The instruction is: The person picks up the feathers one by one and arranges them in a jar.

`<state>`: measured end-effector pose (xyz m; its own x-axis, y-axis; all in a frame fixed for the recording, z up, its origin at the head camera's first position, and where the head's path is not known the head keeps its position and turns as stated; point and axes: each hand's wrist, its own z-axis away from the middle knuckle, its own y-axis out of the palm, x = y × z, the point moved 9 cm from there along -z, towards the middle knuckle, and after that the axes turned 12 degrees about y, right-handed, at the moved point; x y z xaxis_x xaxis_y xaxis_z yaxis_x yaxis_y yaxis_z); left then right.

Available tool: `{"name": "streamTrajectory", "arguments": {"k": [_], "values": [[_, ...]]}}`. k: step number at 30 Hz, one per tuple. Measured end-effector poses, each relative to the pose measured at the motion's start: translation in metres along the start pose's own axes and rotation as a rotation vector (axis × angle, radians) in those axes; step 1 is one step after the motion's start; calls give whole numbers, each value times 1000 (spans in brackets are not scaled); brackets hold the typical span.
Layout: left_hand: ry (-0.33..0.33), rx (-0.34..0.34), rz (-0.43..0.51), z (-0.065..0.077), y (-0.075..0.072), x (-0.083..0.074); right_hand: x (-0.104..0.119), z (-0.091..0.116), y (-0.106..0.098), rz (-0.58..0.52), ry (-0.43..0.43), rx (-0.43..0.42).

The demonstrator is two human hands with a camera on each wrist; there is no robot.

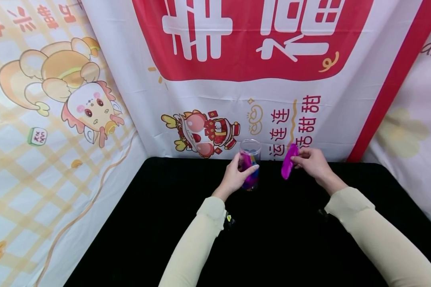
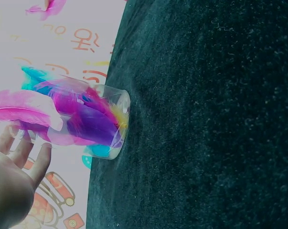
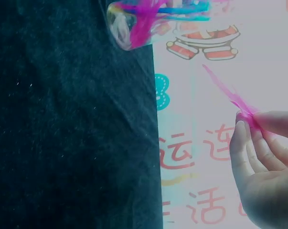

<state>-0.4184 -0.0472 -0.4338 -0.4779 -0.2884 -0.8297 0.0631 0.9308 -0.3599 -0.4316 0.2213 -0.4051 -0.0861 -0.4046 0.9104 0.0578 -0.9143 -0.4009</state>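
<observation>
A clear, tall cylindrical cup (image 1: 250,147) stands upright near the far edge of the black table, with colorful feathers (image 2: 89,112) inside in magenta, purple, blue and yellow. My left hand (image 1: 235,175) grips the cup from its left side, thumb across the front. To the right of the cup, my right hand (image 1: 311,162) pinches a magenta feather (image 1: 289,162) between thumb and fingers, held in the air apart from the cup. The right wrist view also shows this feather (image 3: 225,88), its tip pointing up and left from the fingertips.
Black cloth covers the table (image 1: 273,243). Behind it hangs a white and red printed sheet (image 1: 208,91) close to the cup, and a checkered sheet (image 1: 32,167) with a cartoon figure lines the left side. Dark wrist devices (image 1: 230,220) sit under the sleeves.
</observation>
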Motion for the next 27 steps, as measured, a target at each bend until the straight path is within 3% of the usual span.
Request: {"name": "streamTrajectory", "arguments": {"k": [27], "values": [[30,-14,-4,1,0,-2,54,19,-1,-98,-52,10]]}}
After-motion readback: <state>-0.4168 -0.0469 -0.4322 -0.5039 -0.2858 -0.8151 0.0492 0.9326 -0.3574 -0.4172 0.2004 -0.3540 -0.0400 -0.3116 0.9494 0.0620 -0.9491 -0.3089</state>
